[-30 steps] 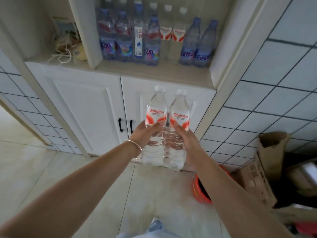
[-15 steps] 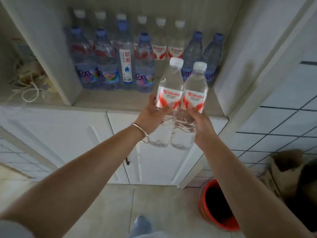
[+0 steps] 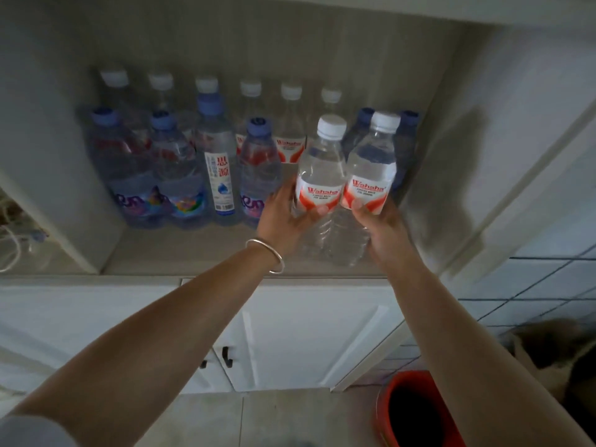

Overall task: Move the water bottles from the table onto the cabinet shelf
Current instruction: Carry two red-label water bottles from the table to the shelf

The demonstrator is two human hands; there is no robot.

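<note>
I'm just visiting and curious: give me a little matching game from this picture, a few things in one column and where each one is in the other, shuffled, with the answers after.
Things:
1. silver bangle
2. red bucket
3. bottle with the white label with red characters
4. two Wahaha bottles

Places:
A. on the floor, lower right
B. standing on the cabinet shelf among blue-capped bottles
C. on the left wrist
D. gripped between the left hand and right hand, above the front of the shelf

Pairs: 1-C, 2-A, 3-B, 4-D
</note>
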